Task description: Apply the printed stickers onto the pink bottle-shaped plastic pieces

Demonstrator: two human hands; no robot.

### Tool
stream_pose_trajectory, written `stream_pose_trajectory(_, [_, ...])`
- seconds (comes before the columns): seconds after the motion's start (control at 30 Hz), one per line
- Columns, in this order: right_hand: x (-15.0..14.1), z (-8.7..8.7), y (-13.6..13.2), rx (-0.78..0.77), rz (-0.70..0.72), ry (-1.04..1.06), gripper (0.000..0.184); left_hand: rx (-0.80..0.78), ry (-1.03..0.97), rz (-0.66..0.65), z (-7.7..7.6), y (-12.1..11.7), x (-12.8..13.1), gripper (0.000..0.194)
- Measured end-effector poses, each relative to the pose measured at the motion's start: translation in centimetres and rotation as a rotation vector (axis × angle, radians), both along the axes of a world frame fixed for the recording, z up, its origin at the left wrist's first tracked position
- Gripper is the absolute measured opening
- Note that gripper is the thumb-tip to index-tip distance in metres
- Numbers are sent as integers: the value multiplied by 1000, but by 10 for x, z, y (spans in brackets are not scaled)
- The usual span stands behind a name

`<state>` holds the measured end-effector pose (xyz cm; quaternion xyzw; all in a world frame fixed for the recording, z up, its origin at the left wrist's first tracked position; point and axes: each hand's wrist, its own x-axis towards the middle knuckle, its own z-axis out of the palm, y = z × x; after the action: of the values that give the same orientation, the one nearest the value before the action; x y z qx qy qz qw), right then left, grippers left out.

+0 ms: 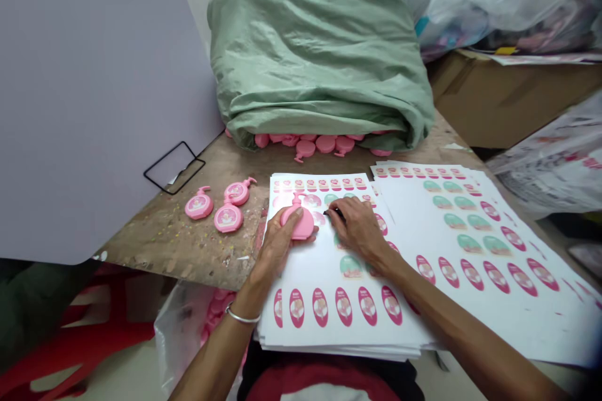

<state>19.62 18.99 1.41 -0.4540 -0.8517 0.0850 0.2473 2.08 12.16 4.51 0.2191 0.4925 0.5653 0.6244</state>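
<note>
A pink toy pump bottle [300, 223] is held in my left hand [276, 239], its round blank side facing up and its nozzle pointing away from me. My left thumb presses on its front. Under both hands lies a stack of sticker sheets [308, 268], printed with pink ovals, green domes and round pink labels. Close to the right of the bottle, my right hand [360, 225] rests on the top sheet with fingers bent and closed. A small dark tip shows at its fingertips, beside a round pink sticker [318, 218]; what it belongs to is hidden.
Several pink bottles with round labels [228, 218] lie at left near a black wire frame [174, 167]. Behind, more blank bottles [325, 144] spill from a large green sack [320, 50]. Another sheet stack [414, 225] lies right. A cardboard box [517, 97] stands beyond it.
</note>
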Motion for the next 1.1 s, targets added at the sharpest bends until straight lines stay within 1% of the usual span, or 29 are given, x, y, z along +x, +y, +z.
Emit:
stream_pose_trajectory(0.13, [1,-2,-2,49,6,-11,18,6,31,-8,-3,1,0,39])
stream_pose_trajectory(0.3, [0,0,-5,-33,55,65,15,5,45,-13,-6,3,-2,39])
stream_pose_trajectory(0.4, [-1,0,-6,27,4,67,16,5,50,-20,-7,1,-2,39])
stream_pose_trajectory(0.5, [0,-2,-5,76,-35,26,17,13,65,-31,-7,-1,-1,39])
stream_pose_trajectory(0.7, [2,-2,-4,-8,-6,38,16,5,83,-34,-7,0,-2,37])
stream_pose_trajectory(0.83, [0,1,-4,-43,-39,57,14,-2,88,-41,-5,0,-2,38])
stream_pose_trajectory(0.9, [-2,1,-5,-18,-51,63,16,-3,88,-41,-4,0,-2,39])
stream_pose_trajectory(1.03, [-5,2,-8,144,-21,96,20,0,65,-28,-3,-1,-1,40])
stream_pose_trajectory(1.1, [-4,3,-10,179,-7,144,19,9,37,-17,-5,-1,-2,39])
